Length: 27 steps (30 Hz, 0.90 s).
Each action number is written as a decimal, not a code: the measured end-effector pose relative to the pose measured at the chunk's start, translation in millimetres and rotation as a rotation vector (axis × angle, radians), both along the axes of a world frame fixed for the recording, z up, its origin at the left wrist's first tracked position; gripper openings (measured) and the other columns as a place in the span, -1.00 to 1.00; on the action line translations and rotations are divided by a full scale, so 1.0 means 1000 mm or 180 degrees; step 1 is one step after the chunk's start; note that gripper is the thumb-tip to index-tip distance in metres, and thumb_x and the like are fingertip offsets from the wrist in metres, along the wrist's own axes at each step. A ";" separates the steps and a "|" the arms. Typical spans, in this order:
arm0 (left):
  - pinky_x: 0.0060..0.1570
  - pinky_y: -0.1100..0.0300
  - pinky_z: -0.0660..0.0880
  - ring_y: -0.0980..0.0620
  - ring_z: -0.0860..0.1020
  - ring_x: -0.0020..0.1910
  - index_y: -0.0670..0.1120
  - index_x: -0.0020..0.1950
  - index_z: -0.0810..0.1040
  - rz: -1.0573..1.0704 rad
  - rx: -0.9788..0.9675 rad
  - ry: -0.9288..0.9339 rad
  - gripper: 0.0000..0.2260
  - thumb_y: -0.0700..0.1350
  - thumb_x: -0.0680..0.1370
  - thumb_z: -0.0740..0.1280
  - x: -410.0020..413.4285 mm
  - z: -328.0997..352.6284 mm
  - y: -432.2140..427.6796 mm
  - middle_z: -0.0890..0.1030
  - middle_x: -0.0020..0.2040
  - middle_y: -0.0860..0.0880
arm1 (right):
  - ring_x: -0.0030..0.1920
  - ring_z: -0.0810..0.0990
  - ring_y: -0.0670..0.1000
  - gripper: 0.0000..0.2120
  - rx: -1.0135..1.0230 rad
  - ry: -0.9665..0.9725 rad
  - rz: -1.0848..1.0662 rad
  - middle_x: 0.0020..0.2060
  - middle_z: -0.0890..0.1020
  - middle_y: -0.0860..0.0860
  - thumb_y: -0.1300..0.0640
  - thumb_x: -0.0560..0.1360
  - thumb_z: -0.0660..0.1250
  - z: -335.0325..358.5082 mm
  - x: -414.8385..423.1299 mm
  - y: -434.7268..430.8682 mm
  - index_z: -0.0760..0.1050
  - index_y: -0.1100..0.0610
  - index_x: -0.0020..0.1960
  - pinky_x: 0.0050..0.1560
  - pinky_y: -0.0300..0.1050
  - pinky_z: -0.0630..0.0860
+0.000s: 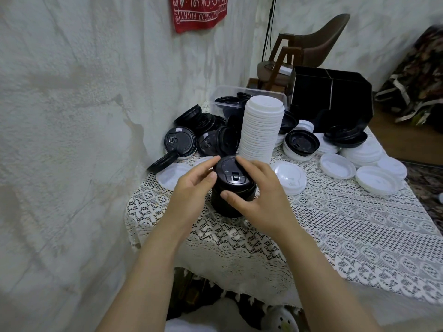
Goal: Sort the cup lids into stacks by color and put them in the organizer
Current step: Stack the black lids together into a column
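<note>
The left hand and the right hand close around a short stack of black lids. It stands upright between them on the near left part of the lace-covered table. The left hand's thumb and fingers curve against the left rim of the top lid. The right hand wraps the right side, with its thumb pressed on the stack's front and its forefinger lying over the far edge of the top. Both forearms reach in from the near edge, with the wrists held above the cloth.

Just behind the right hand's fingers rises a tall stack of white lids, close beside the black one. Loose black lids lie heaped at the far left by the wall. Loose white lids are spread out to the right. A clear tub and the black organizer sit at the far edge. To the near right of the hands the cloth lies bare up to the table's edge.
</note>
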<state>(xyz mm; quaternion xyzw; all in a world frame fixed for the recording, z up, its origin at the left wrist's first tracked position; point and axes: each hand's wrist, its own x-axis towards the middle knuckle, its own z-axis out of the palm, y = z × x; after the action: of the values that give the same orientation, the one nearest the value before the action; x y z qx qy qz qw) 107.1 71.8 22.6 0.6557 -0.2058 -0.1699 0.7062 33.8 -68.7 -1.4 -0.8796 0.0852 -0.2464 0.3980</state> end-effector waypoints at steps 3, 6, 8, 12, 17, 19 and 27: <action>0.03 0.51 0.44 0.38 0.51 0.14 0.07 0.28 0.54 -0.0020 0.0248 -0.0047 -0.68 -0.25 0.64 0.18 0.001 -0.002 -0.001 0.59 0.15 0.23 | 0.30 0.34 -0.19 -0.29 0.0041 0.0049 -0.0041 0.23 0.39 -0.17 -0.09 0.38 0.51 -0.003 0.000 0.003 0.33 -0.06 0.46 0.29 -0.46 0.20; -0.03 0.55 0.42 0.41 0.50 0.13 0.10 0.26 0.55 -0.0021 0.0390 -0.0066 -0.68 -0.24 0.63 0.18 0.002 -0.005 0.000 0.58 0.15 0.25 | 0.28 0.35 -0.20 -0.30 0.0120 0.0051 -0.0057 0.22 0.38 -0.16 -0.04 0.38 0.52 -0.005 -0.001 0.004 0.33 -0.08 0.45 0.28 -0.45 0.23; -0.05 0.56 0.41 0.46 0.48 0.10 0.10 0.27 0.54 -0.0026 0.0471 -0.0106 -0.67 -0.24 0.63 0.18 0.002 -0.005 0.000 0.57 0.15 0.27 | 0.30 0.36 -0.18 -0.29 0.0170 0.0078 -0.0034 0.24 0.38 -0.15 -0.05 0.38 0.52 -0.008 -0.002 0.005 0.32 -0.08 0.46 0.33 -0.34 0.29; -0.11 0.59 0.39 0.51 0.49 0.02 0.18 0.14 0.55 -0.0043 0.0454 -0.0151 -0.66 -0.26 0.63 0.18 0.000 -0.003 -0.001 0.59 0.07 0.30 | 0.37 0.31 -0.19 -0.29 0.0274 0.0082 0.0001 0.34 0.34 -0.17 -0.05 0.39 0.51 -0.009 -0.002 0.004 0.31 -0.08 0.47 0.40 -0.26 0.27; -0.15 0.56 0.41 0.47 0.53 -0.03 0.16 0.15 0.54 -0.0062 0.0513 -0.0218 -0.66 -0.27 0.63 0.16 -0.001 -0.001 0.000 0.63 -0.11 0.37 | 0.46 0.09 -0.34 -0.39 0.0309 0.0016 0.0176 0.50 0.20 -0.23 -0.07 0.50 0.38 -0.010 0.000 0.007 0.25 -0.10 0.50 0.41 -0.42 0.04; -0.17 0.56 0.41 0.47 0.54 -0.06 0.16 0.10 0.53 -0.0074 0.0518 -0.0242 -0.65 -0.29 0.63 0.15 -0.002 0.000 -0.001 0.63 -0.16 0.38 | 0.42 0.12 -0.40 -0.44 0.0401 -0.0059 0.0150 0.46 0.25 -0.24 -0.02 0.50 0.40 -0.014 0.002 0.008 0.33 -0.04 0.46 0.36 -0.50 0.06; -0.20 0.54 0.42 0.44 0.56 -0.13 0.04 0.06 0.57 0.0037 0.0449 -0.0272 -0.65 -0.37 0.60 0.14 -0.002 0.000 -0.005 0.64 -0.19 0.28 | 0.33 0.19 -0.48 -0.47 0.0501 -0.0206 0.0085 0.35 0.31 -0.28 0.12 0.46 0.47 -0.021 0.006 0.008 0.42 0.00 0.40 0.30 -0.56 0.13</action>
<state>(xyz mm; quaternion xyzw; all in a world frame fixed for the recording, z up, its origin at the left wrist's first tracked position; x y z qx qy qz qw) 104.9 66.8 23.0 0.7117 -0.2194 -0.1518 0.6499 40.3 -60.9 -22.0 -0.8381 0.0796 -0.2619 0.4718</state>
